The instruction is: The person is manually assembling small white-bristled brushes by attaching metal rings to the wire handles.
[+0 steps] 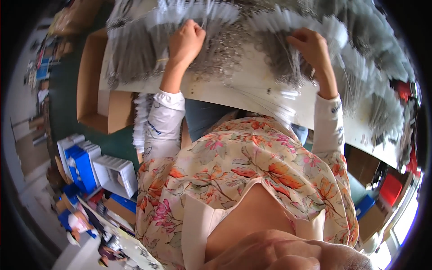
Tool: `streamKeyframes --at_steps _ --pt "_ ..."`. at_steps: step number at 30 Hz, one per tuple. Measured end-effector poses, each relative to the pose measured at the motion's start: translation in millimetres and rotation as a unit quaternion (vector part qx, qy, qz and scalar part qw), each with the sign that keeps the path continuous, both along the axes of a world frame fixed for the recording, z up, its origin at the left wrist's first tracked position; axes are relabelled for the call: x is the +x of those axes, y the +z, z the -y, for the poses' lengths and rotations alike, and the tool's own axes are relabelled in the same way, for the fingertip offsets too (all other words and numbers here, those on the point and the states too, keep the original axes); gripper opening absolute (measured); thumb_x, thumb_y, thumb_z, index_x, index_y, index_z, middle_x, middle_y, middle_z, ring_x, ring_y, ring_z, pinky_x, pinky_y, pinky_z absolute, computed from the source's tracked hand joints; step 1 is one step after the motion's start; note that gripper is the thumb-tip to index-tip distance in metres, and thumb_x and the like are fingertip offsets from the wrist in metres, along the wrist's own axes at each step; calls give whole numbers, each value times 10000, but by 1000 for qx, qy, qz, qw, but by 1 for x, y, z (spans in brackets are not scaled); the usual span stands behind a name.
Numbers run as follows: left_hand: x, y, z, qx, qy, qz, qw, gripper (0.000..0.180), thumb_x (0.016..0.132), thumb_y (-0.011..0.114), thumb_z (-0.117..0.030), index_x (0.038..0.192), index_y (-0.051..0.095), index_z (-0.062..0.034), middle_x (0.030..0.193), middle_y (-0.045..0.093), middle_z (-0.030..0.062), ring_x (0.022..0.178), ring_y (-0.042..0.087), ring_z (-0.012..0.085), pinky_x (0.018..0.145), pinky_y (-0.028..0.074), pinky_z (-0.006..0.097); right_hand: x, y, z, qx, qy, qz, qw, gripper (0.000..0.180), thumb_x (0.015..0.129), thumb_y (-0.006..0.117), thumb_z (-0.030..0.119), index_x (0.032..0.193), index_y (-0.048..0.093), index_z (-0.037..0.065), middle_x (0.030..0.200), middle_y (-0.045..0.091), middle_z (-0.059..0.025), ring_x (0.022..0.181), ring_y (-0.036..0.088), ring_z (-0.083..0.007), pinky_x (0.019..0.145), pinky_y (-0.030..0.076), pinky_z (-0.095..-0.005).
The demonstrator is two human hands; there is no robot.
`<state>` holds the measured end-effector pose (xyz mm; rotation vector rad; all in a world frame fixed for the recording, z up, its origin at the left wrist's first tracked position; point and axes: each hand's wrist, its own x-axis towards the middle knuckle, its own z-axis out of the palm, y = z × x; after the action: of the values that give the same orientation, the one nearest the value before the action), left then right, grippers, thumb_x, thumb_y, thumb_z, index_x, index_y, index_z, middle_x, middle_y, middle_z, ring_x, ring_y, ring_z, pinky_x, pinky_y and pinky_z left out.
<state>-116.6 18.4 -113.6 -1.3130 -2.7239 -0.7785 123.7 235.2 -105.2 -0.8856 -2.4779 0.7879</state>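
Piles of thin wire brushes [135, 49] with whitish bristles and looped wire ends cover the far part of the table. My left hand [186, 42] is closed over the left pile, its fingertips pinched at a thin wire brush [206, 18]. Over the middle pile of wire brushes [276, 45], my right hand [312, 47] is bent with its thumb and fingers drawn together. What lies between those fingers is blurred and partly hidden. Wire stems [294, 65] run down just beside it toward the table's near edge.
The pale table [216, 87] ends close to my body. More brushes [382, 108] are heaped at the right. An open cardboard box [92, 85] stands left of the table. White and blue bins [114, 175] are on the floor, lower left. A red bin [390, 189] is at right.
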Motion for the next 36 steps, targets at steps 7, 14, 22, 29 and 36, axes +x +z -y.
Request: streamKeyframes --at_steps 7,14,22,29,36 --pt "-51 27 37 208 44 229 950 214 892 515 -203 1063 525 -75 811 641 69 652 593 132 542 474 243 52 46 -25 -285 -71 -370 882 232 874 501 187 932 559 -29 796 617 -110 656 608 -176 615 533 -302" --pt "-206 -37 154 -135 16 11 991 345 823 611 -287 708 582 38 616 540 53 592 464 125 571 387 297 143 13 -45 143 -197 132 961 198 806 599 311 904 683 160 846 636 -26 700 596 -156 622 472 -294" --pt "-199 -35 140 -2 163 267 950 160 854 594 -203 843 604 -43 656 558 7 412 305 60 336 182 240 156 -1 -51 111 -267 218 932 182 754 625 264 869 680 135 870 650 -34 795 619 -267 672 484 -375" --pt "-184 -3 127 -41 193 275 941 117 845 558 -151 864 596 -43 728 623 47 362 307 63 309 174 231 188 30 -94 81 -246 -202 944 166 834 593 232 886 689 107 713 646 -31 630 558 -73 604 467 -239" --pt "-207 -5 110 244 -1 -31 969 220 896 504 -175 1057 611 -70 916 621 16 518 430 61 367 240 192 318 43 -154 104 -437 62 891 178 833 572 285 936 682 190 784 646 -51 690 597 -153 646 480 -292"
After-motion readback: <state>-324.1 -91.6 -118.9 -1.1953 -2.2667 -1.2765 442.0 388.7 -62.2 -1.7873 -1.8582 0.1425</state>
